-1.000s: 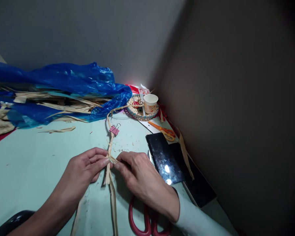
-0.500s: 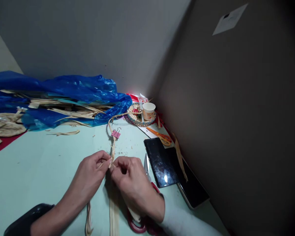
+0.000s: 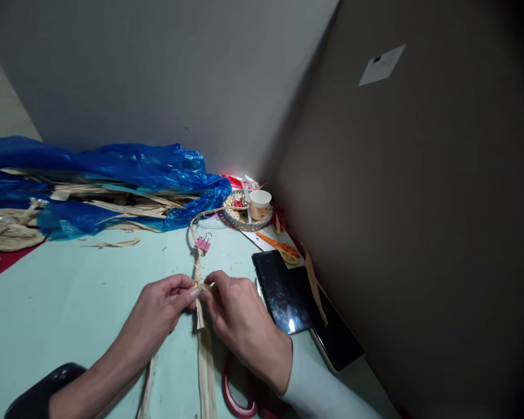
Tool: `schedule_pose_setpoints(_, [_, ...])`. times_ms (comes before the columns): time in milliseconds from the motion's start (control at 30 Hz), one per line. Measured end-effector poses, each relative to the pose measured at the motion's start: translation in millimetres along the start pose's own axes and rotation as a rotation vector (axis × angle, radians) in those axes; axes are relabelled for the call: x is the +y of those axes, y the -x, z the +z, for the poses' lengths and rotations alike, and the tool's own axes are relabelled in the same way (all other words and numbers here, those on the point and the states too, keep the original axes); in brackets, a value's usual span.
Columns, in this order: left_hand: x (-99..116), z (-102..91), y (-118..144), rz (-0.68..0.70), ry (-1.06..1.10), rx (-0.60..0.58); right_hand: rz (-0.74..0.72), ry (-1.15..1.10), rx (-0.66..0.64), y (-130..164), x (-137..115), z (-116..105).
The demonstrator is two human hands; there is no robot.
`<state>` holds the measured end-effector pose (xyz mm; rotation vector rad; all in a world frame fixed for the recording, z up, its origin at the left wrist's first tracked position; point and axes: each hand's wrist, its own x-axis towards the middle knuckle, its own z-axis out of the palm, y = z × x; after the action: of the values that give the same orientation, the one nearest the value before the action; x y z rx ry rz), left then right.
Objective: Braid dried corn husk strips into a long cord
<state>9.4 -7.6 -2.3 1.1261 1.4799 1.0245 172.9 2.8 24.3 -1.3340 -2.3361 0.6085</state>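
Where the two hands met over the pale green table [image 3: 70, 302], a braid [image 3: 197, 269] of dried leaf strips ran between their fingertips. The braid lay along the table from the hands away toward the wall, curving left and then right to a woven coaster [image 3: 240, 216]. A pink clip [image 3: 203, 244] was clamped on the braid just beyond the hands. Below the pinch point the loose strips [image 3: 206, 361] trailed toward the person, flat on the table and passing between the forearms.

The left hand [image 3: 159, 311] came in from the lower left, palm turned inward, with thumb and forefinger closed narrowly on the braid's near end; its other fingers were curled under. The right hand [image 3: 240, 317] came in from the lower right, back upward, knuckles bent, its fingertips pinched on the same spot from the other side. The two hands touched or nearly touched at the fingertips. The right wrist wore a light sleeve [image 3: 327, 390]; the left forearm was bare.

Under the right wrist lay red scissors [image 3: 233, 393], partly hidden. Just right of that hand sat a dark phone [image 3: 282, 291], overlapping a second dark slab [image 3: 340, 340] beside the wall. Orange scissors [image 3: 283, 249] lay farther back, and a paper cup [image 3: 260, 203] stood on the coaster. A blue bag [image 3: 113, 174] with more strips lay along the back left.
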Motion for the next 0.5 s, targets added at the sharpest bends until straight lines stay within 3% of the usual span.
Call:
schedule_pose_setpoints(133, [0.3, 4.3, -0.1, 0.057, -0.060, 0.018, -0.037, 0.138, 0.012, 1.3, -0.9, 1.5])
schedule_pose_setpoints(300, [0.3, 7.9, 2.8, 0.137, -0.170, 0.088, 0.045, -0.004, 0.056, 3.5, -7.7, 9.2])
schedule_pose_setpoints(400, [0.0, 4.8, 4.6, 0.123, -0.132, 0.087, 0.071, -0.057, 0.066, 4.7, -10.8, 14.4])
schedule_pose_setpoints(500, [-0.2, 1.9, 5.7, 0.119, -0.044, 0.065, 0.075, 0.032, 0.060, 7.8, -12.8, 19.3])
